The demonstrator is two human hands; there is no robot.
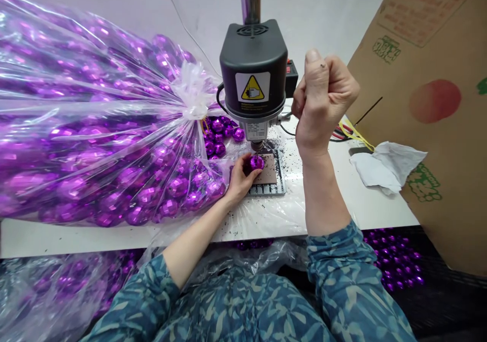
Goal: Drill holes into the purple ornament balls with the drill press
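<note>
A shiny purple faceted ball (256, 163) is pinched between the thumb and fingers of my left hand (241, 178). It sits under the chuck of a dark grey bench drill press (253, 68), over a brown board (269, 169) on the metal base plate (282, 184). Raised at the right of the drill head, my right hand (323, 96) is closed in a fist around the drill press handle (286, 115), whose grip is mostly hidden by the fingers. Whether the drill bit touches the ball cannot be seen.
A big clear bag of purple balls (125, 144) fills the table's left side. Several loose balls (218, 136) lie behind my left hand. Dark shavings dot the white table (327, 205). Crumpled white paper (384, 167) and a large cardboard box (433, 124) stand at the right.
</note>
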